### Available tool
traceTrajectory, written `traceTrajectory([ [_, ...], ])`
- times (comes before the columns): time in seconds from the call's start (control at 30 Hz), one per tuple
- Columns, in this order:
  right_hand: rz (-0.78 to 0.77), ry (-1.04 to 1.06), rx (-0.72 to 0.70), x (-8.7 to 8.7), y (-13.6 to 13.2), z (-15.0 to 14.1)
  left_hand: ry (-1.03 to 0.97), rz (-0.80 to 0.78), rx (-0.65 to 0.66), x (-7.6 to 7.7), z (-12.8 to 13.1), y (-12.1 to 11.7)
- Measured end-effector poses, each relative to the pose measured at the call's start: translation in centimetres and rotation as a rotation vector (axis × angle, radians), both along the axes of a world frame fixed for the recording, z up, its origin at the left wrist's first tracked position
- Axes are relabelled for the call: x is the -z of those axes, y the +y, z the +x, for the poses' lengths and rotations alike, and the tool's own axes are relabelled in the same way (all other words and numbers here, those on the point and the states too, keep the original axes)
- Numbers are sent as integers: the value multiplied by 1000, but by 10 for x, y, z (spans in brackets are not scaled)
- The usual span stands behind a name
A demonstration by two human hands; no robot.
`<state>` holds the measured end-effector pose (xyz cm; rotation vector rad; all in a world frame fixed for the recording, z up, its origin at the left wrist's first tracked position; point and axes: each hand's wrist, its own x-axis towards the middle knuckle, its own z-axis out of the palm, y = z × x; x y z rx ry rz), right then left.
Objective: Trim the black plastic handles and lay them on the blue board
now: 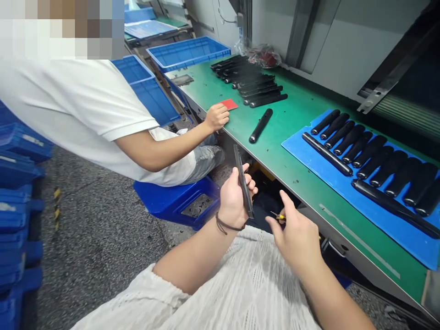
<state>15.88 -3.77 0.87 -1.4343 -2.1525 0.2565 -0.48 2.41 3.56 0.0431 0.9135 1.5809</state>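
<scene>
My left hand [234, 192] is wrapped round a long, narrow black plastic part [243, 183], tilted and held in front of the table edge. To its right, my right hand [297, 233] is closed on a small yellow tool with a thin pointed tip [281, 217]; most of the tool is hidden by the fingers. The tip points toward the black part but stays apart from it. A similar rounded black piece [261, 125] lies alone on the green table top [292, 156] beyond my hands.
On the right, a blue sheet [309, 156] carries a row of black pieces [373, 151]. More black pieces [250, 80] are heaped farther back. At left, a co-worker's hand [217, 116] rests by a red card [229, 104]. Blue crates [189, 52] stand behind; a blue stool [175, 201] is below.
</scene>
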Motion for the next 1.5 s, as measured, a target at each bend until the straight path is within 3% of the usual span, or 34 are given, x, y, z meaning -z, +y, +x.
traceTrajectory([
  [0.13,-30,433,-276,-8,-2,-22,46,9,17,7,5,-3],
  [0.2,53,549,-263,-11,-2,-30,203,14,68,15,3,-5],
  [0.27,109,632,-194,-15,-3,-30,538,58,35,21,-5,-7],
  [0.4,25,745,-266,-29,-12,-20,1332,365,-255,21,-31,-13],
  [0.47,44,754,-290,-38,-18,-17,1571,469,-317,13,-39,-16],
  [0.53,86,722,-264,-45,-23,-18,1674,546,-348,4,-41,-22],
  [0.6,77,685,-265,-50,-26,-20,1660,712,-228,0,-38,-28],
  [0.7,-4,647,-297,-54,-27,-17,1521,940,172,5,-31,-33],
  [0.8,-45,554,-330,-56,-24,-3,1401,895,343,11,-25,-32],
  [1.0,94,140,-392,-59,-12,25,1325,898,449,10,-18,-28],
  [1.13,12,107,-399,-64,-9,23,1357,1020,484,9,-12,-29],
  [1.27,2,53,-396,-65,-7,19,1399,1032,507,10,-10,-29],
  [1.5,220,-30,-374,-61,-7,20,1383,997,424,10,-7,-31],
])
